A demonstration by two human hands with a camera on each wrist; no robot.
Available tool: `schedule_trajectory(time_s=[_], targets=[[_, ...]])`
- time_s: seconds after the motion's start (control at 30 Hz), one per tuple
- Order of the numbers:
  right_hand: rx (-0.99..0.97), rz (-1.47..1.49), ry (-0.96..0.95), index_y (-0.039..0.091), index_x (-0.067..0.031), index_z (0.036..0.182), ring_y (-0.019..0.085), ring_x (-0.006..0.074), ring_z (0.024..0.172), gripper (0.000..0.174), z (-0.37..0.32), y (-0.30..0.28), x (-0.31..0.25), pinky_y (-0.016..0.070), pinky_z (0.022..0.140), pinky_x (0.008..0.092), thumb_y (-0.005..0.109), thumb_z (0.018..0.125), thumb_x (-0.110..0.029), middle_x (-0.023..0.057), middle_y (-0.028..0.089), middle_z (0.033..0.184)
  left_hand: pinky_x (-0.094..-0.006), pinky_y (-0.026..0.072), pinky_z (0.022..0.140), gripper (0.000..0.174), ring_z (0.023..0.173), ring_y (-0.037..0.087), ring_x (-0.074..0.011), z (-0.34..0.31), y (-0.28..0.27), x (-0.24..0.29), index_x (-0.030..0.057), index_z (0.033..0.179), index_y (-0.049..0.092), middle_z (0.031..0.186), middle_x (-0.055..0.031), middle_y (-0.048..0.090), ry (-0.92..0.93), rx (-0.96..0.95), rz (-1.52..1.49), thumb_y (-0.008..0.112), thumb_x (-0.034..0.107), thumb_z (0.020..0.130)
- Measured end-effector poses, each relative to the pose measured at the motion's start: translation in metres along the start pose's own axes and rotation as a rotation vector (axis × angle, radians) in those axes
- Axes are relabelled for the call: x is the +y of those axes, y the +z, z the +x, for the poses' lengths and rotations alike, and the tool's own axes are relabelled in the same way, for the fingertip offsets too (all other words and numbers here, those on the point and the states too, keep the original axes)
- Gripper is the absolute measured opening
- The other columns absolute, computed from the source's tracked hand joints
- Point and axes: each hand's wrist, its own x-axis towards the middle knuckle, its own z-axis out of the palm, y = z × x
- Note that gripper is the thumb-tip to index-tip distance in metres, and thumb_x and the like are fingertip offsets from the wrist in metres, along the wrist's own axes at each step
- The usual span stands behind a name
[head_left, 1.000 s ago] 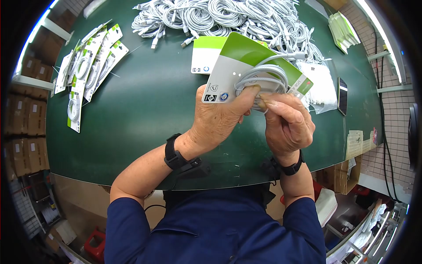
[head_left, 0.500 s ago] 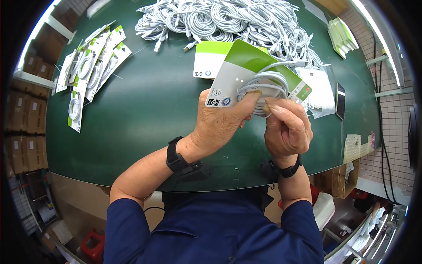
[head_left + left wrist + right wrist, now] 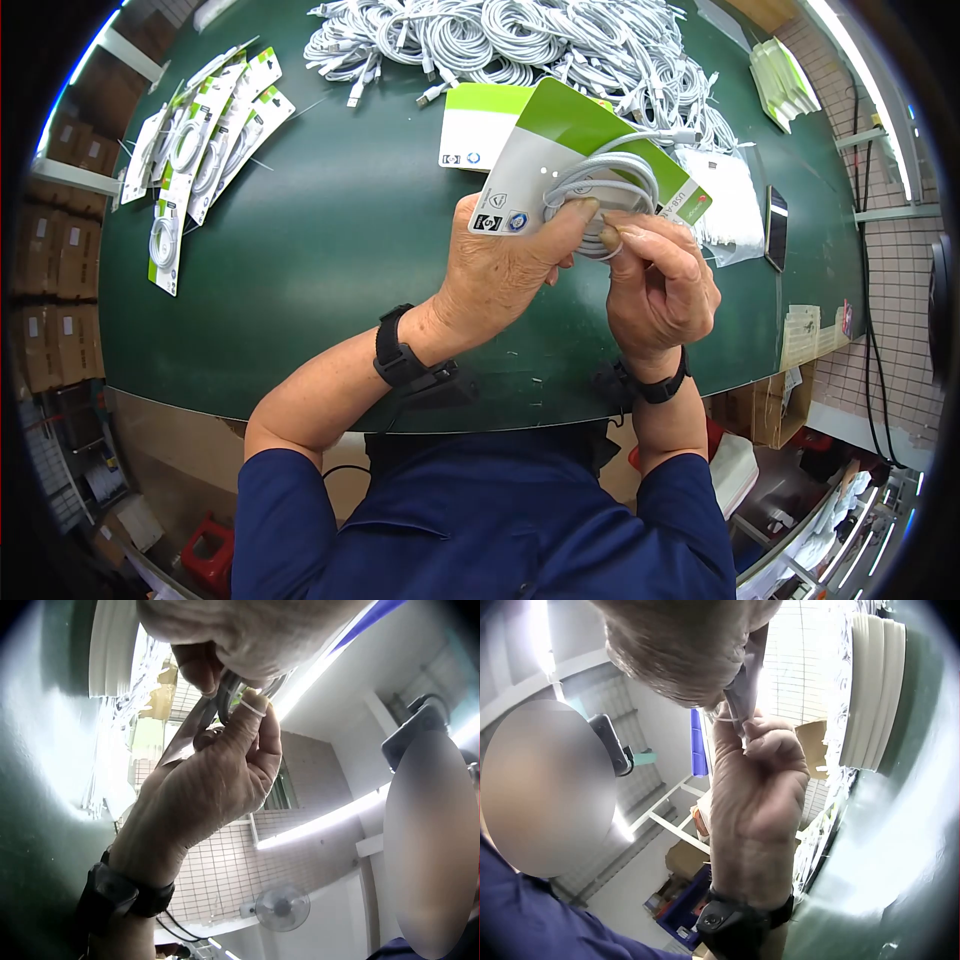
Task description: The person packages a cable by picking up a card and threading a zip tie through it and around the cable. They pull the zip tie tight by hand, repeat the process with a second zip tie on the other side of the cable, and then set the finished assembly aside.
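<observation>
My left hand (image 3: 500, 260) grips a green-and-white packaging card (image 3: 520, 165) printed "USB-A", thumb pressing a coiled white USB cable (image 3: 630, 172) flat against its front. One cable end with its plug (image 3: 685, 135) sticks out over the card's upper right edge. At the coil's lower side, the thumb and fingertips of my right hand (image 3: 660, 285) pinch a thin white cable tie (image 3: 253, 709). In the left wrist view that tie crosses the right thumb tip. The right wrist view has both hands meeting at the card, whose back fingers of the left hand are mostly hidden.
A big heap of coiled white cables (image 3: 480, 40) lies at the back. Carded cables (image 3: 180, 170) are piled at left. Behind the held card lies a stack of cards (image 3: 465, 130); more cards (image 3: 783, 85) stand back right, near a clear bag (image 3: 730, 205) and a phone (image 3: 776, 228).
Both hands stay together at the coil with only slight shifts. My right fingertips have moved a little along the coil's lower edge; the card has barely moved.
</observation>
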Motion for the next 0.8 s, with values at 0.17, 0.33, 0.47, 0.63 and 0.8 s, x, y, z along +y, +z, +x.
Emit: schedule_trajectory(time_s=[0.17,0.33,0.47,0.63,0.8], targets=[[-0.009,0.078,0.032,0.068,-0.004,0.102,0.076,0.0238,0.076,0.02,0.0004,0.0005,-0.0006,0.0607,0.068,0.0323,0.077,0.087,0.005,0.0137,0.077,0.087,-0.0194,0.0514,0.052,0.034,0.06,0.063,-0.0059,0.0002,-0.0031,-0.0031,0.0175,0.117,0.07,0.087,-0.0002,0.068,0.012,-0.018,0.003,0.068,0.0,0.088],[-0.039,0.066,0.027,0.068,-0.0033,0.101,0.076,0.024,0.076,0.019,0.0026,-0.0013,-0.0007,0.0609,0.068,0.0323,0.076,0.087,0.005,0.0135,0.077,0.086,-0.0196,0.0513,0.052,0.036,0.059,0.062,-0.0072,0.0011,-0.0029,-0.0028,0.018,0.118,0.069,0.086,-0.0002,0.067,0.084,-0.011,0.036,0.068,-0.002,0.087],[-0.049,0.09,0.029,0.067,-0.0028,0.101,0.076,0.0242,0.076,0.018,0.004,-0.0013,-0.0002,0.061,0.068,0.0325,0.076,0.087,0.006,0.0131,0.077,0.085,-0.02,0.0515,0.053,0.034,0.059,0.061,-0.0073,0.0017,-0.0013,-0.0043,0.0174,0.117,0.069,0.087,-0.0004,0.068,0.079,0.014,0.015,0.067,-0.001,0.088],[-0.06,0.109,0.023,0.067,-0.0024,0.1,0.076,0.0242,0.075,0.019,0.0013,-0.0013,0.0014,0.0608,0.067,0.0329,0.076,0.086,0.006,0.0126,0.077,0.084,-0.0201,0.0508,0.053,0.024,0.06,0.06,-0.0061,0.0028,-0.0027,0.0026,0.0154,0.113,0.071,0.09,-0.0006,0.069,-0.056,0.003,-0.133,0.066,0.002,0.094],[-0.073,0.08,-0.015,0.068,-0.0045,0.102,0.074,0.0231,0.073,0.023,0.0066,-0.0046,-0.0005,0.0597,0.064,0.0324,0.077,0.084,0.006,0.0122,0.076,0.084,-0.0205,0.0506,0.053,0.018,0.06,0.06,-0.0056,0.003,-0.0034,0.0011,0.0134,0.111,0.072,0.089,-0.0008,0.069,0.024,-0.013,-0.067,0.065,0.005,0.098]])
